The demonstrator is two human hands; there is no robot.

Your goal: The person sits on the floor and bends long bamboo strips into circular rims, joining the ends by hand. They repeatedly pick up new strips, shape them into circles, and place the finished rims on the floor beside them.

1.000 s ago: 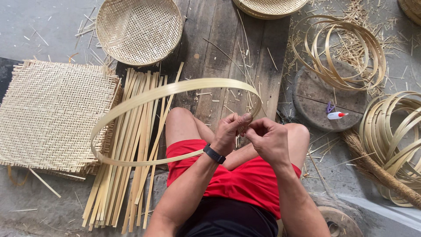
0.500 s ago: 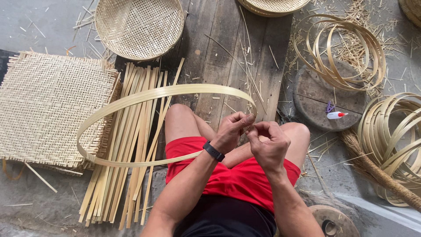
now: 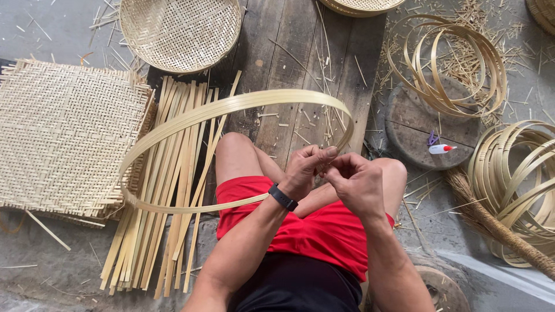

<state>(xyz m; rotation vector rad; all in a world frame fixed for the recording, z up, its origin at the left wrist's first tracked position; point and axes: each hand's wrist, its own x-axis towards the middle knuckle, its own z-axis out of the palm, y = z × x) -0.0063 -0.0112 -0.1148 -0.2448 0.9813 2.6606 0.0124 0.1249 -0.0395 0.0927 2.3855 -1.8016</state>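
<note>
Bamboo hoop (image 3: 191, 118) — ends meet at pinching fingertips of left hand (image 3: 306, 170) and right hand (image 3: 355, 182); loop extends leftward over bamboo strips (image 3: 156, 231).

Hoop (image 3: 231, 107) ends hidden between left hand (image 3: 306, 167) and right hand (image 3: 355, 182); joint not visible. Top basket (image 3: 358, 6) cut off by frame edge. Broom (image 3: 497, 228) handle runs out at right. Small bottle (image 3: 442, 149) too small to identify.

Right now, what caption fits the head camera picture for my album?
Both hands, left hand and right hand, pinch a bamboo hoop over bamboo strips.
</note>
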